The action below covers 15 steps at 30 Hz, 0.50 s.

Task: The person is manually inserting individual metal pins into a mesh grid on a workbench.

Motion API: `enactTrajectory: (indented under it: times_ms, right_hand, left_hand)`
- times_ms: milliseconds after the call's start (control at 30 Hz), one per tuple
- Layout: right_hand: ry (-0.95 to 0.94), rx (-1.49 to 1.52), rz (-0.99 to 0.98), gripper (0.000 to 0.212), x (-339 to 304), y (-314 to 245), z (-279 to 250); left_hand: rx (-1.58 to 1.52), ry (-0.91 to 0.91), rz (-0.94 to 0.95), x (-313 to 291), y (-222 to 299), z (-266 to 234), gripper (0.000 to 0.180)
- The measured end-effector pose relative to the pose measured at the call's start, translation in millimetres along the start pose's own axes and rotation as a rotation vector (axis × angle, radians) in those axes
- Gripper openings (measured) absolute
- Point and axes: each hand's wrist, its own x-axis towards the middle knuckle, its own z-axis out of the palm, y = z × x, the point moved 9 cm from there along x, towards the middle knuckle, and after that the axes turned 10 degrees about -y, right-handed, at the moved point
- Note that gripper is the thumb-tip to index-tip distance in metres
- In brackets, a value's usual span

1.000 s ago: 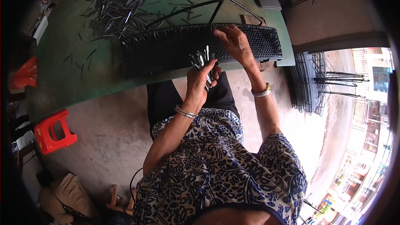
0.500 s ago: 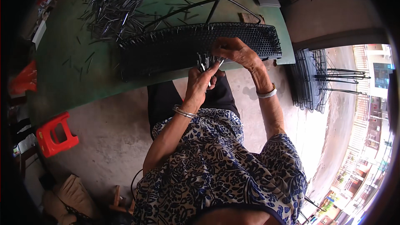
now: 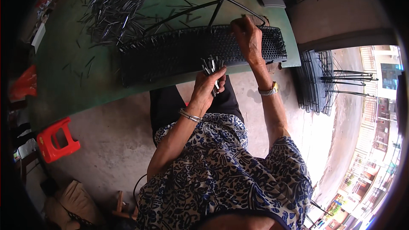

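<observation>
My left hand (image 3: 205,87) is closed around a bundle of thin dark strips (image 3: 211,64), whose shiny ends stick up past the fingers. It hovers just off the near edge of a long black perforated panel (image 3: 183,53). Along the panel's far edge and right end, short pieces stand out of the holes. My right hand (image 3: 249,40) is over the panel's far edge, right of the middle, with its fingers drawn together. Whatever they pinch is too small and hidden to make out. The panel lies along the front of the green table (image 3: 59,85).
A loose pile of dark strips (image 3: 117,15) covers the table's back left. A black metal stand (image 3: 219,1) rises behind the panel, near a piece of cardboard (image 3: 256,19). On the floor stand a red stool (image 3: 59,139) at left and stacked black wire racks (image 3: 316,81) at right.
My right hand has moved away from the strips in my left hand, up and right to the panel's far edge. The left hand keeps the bundle in nearly the same place.
</observation>
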Motion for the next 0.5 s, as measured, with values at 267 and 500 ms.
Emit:
enactTrajectory:
  times_ms: [267,500]
  right_hand:
    - [0.021,-0.111,-0.076,0.013,7,9,20]
    - [-0.091,-0.099,-0.179,0.011,7,-7,28]
  left_hand:
    - [-0.111,-0.019,-0.006,3,-10,-5,0.014]
    - [-0.137,0.039,-0.079,-4,-10,-2,0.025]
